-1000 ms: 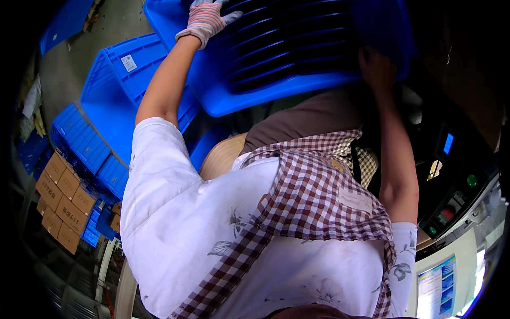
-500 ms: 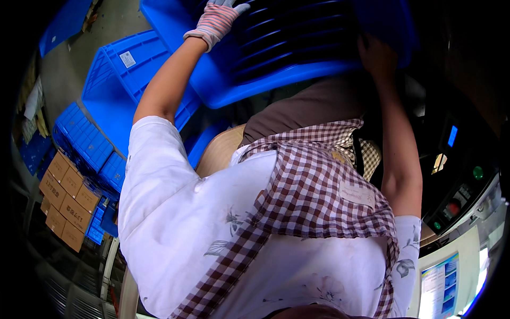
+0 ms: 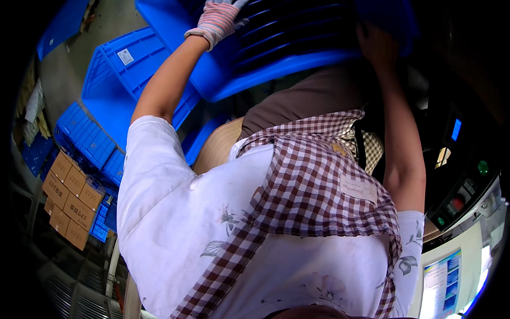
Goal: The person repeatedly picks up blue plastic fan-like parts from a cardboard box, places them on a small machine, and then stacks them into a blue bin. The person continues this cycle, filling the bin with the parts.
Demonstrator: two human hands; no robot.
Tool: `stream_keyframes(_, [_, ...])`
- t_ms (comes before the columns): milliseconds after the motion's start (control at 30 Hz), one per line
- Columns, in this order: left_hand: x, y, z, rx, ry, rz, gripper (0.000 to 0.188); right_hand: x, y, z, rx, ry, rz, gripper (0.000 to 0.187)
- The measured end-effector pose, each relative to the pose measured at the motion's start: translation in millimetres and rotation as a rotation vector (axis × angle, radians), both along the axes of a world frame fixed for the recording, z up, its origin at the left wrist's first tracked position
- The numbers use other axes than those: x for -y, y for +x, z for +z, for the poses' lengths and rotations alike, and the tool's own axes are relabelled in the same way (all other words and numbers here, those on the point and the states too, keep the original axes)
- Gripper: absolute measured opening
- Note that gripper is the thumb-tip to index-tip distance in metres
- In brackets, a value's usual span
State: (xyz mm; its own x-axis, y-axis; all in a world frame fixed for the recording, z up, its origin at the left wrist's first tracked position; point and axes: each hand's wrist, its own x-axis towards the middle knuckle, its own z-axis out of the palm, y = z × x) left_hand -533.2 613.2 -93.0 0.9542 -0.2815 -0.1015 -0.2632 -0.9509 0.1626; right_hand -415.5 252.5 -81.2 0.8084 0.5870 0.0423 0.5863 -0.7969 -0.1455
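A large blue plastic crate (image 3: pixel 265 78) lies tilted in front of my lap. Inside it sits a row of dark blue pieces with curved, ridged edges (image 3: pixel 276 38); shadow hides what kind they are. My left hand (image 3: pixel 218 22), in a striped knit glove with grey fingertips, reaches over the crate's left side. Its fingers are apart beside the ridges, and the top of the picture cuts off part of the hand. Deep in shadow at the crate's right side is my right hand (image 3: pixel 378 47). Its thumb stands out, but the other fingers are too dark to make out.
Another blue crate (image 3: pixel 125 56) lies tipped at the left, with stacked blue crates (image 3: pixel 85 130) behind it. Brown cartons (image 3: pixel 71 194) are piled farther left. A dark machine panel (image 3: pixel 462 175) with a lit display and buttons stands close by my right arm.
The crate's near rim has shifted slightly upward in the picture. My left gloved hand has turned a little, and its finger near the ridges sits lower. My right hand is nearly unchanged.
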Motion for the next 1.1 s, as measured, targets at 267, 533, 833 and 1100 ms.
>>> stream_keyframes(267, [29.4, -21.2, -7.8, -0.081, -0.074, -0.048, 0.035, -0.4, 2.8, -2.9, -0.095, -0.051, -0.031, 0.029])
stream_keyframes(533, [43.6, -51.2, -18.9, -0.122, 0.041, 0.093, 0.061, 3.9, 3.4, -15.0, -0.074, -0.029, -0.045, 0.031])
stream_keyframes(833, [55.4, -91.2, -19.5, -0.089, -0.178, 0.061, 0.038, -0.9, 7.7, -11.6, -0.088, -0.062, -0.018, 0.030])
stream_keyframes(1100, [81.3, -130.8, -38.0, -0.715, -0.284, 0.694, 0.045, -6.0, 14.0, -10.5, -0.167, -0.167, -0.032, 0.033])
